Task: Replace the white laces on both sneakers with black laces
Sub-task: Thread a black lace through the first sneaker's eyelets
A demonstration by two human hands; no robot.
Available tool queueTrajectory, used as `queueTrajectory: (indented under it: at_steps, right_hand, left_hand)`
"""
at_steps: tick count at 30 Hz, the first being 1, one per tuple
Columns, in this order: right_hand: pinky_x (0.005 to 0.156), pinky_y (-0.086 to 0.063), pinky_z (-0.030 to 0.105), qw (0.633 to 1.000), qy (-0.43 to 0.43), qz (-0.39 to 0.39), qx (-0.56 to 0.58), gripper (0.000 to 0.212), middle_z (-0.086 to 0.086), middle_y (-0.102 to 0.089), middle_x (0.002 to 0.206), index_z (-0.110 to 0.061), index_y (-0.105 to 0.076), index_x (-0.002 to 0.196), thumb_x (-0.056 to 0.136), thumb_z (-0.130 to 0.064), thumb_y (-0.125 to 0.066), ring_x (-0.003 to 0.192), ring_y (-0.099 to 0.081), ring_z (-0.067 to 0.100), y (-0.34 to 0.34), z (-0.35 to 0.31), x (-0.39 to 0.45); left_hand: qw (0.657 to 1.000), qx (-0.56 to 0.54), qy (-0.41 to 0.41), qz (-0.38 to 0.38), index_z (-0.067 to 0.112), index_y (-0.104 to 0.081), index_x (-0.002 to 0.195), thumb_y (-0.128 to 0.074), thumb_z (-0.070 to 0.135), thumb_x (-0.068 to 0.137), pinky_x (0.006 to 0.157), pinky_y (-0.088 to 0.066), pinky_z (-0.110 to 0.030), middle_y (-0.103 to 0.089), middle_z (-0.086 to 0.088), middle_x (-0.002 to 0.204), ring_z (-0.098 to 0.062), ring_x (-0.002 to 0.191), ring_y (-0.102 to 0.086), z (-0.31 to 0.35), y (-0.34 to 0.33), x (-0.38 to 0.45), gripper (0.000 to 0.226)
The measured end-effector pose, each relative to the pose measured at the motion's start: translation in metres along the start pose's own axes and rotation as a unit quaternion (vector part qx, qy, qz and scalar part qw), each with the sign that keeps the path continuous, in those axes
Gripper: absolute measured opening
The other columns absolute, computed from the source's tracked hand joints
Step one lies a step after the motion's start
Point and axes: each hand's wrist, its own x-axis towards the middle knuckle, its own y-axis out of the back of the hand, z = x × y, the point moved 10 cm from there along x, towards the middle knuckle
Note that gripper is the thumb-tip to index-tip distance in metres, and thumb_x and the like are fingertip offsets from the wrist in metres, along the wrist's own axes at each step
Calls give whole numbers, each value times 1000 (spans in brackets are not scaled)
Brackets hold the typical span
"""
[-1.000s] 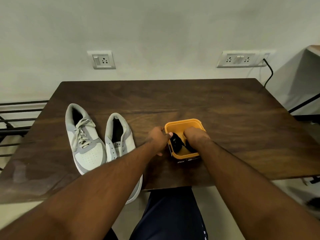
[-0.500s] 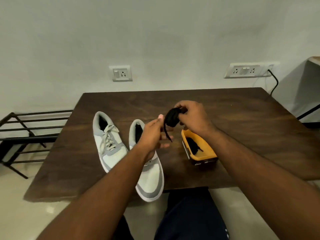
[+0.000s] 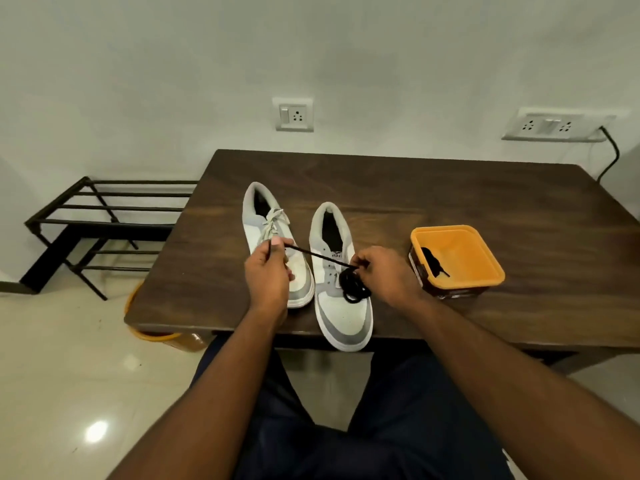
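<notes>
Both hands held one black lace (image 3: 320, 255) over the unlaced near sneaker (image 3: 341, 271): the left hand (image 3: 268, 271) pinched its end, the right hand (image 3: 384, 271) gripped the coil. Threading was starting; next, that end probably needed feeding into an eyelet.

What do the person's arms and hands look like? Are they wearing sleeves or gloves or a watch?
No gloves and no watch. The left hand and right hand are bare, with no rings that I can see. Both forearms are bare too, with no sleeves in view. Lower down, dark navy trousers cover the lap.
</notes>
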Motion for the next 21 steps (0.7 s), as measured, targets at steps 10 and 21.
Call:
queueTrajectory:
  at_steps: [10, 21]
  right_hand:
    - [73, -44, 29, 998, -12, 68, 5, 17, -3, -49, 94, -27, -62, 77, 84, -12, -64, 89, -54, 20, 30, -19, 4]
    - [58, -46, 23, 904, -27, 17, 427, 23, 1, -72, 84, -17, -73, 103, 100, -22, -50, 70, -60, 13, 54, -39, 4]
  left_hand:
    - [919, -376, 107, 40, 17, -47, 79, -37, 36, 106, 40, -31, -19, -36, 6, 47, -9, 38, -32, 39, 11, 29, 35]
    - [940, -281, 179, 67, 16, -58, 89, -45, 30, 104, 36, -23, -16, -37, 5, 53, -6, 38, -30, 24, 10, 62, 24]
